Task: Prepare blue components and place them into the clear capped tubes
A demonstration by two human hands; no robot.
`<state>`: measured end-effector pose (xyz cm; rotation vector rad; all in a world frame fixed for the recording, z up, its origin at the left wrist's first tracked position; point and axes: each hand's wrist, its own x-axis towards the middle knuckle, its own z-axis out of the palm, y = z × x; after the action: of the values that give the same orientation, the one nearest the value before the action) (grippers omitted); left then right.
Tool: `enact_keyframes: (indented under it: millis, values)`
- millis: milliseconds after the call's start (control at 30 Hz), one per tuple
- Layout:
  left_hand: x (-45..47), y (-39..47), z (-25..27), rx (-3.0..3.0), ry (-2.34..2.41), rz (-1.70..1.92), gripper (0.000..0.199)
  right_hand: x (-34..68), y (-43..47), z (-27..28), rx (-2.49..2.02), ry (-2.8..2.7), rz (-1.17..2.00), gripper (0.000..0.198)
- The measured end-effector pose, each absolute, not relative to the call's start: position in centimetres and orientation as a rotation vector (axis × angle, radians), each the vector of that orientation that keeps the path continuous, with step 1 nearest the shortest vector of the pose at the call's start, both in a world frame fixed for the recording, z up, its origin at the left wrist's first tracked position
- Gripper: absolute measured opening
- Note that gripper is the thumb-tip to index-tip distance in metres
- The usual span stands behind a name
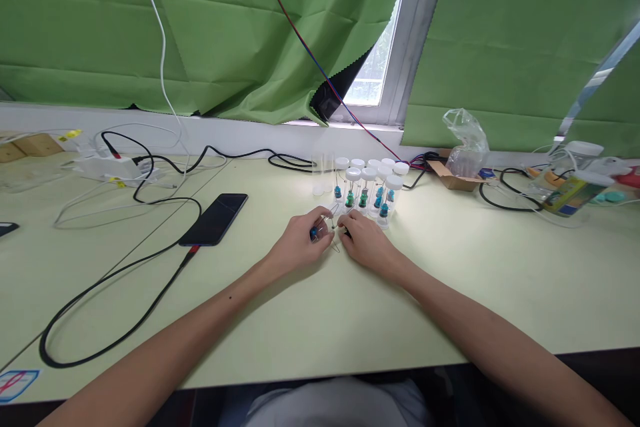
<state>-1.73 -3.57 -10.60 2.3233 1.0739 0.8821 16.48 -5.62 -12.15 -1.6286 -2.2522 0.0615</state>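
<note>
We curled our left hand round a blue part (wires wanted light handling); what our right hand pinched, we couldn't tell.

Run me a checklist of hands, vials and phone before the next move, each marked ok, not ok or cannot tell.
1. Left hand has hold of the blue part: ok, it sits inside the curled fingers.
2. Right hand has a firm grip on the small dark thing: cannot tell, the fingers cover most of it.
3. White-capped vials upright: ok, grouped just beyond the hands.
4. Clear tubes capped on top: not ok, no white caps show there.
5. Phone apart from the hands: ok, it lies to the left of them.
</note>
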Motion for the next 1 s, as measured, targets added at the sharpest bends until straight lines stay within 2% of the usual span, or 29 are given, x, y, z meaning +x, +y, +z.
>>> enact_keyframes:
  millis: [333, 1000]
  values:
    - [-1.64, -3.78, -10.48, 2.339, 1.04, 0.862, 0.026, 16.58, -5.63, -12.21, -1.6, -2.272, 0.02, 0.028]
    - [-1.56, -4.14, -10.27, 2.363, 0.997, 0.822, 0.025, 16.6, -5.77, -12.13, -1.603, -2.297, -0.015, 0.025]
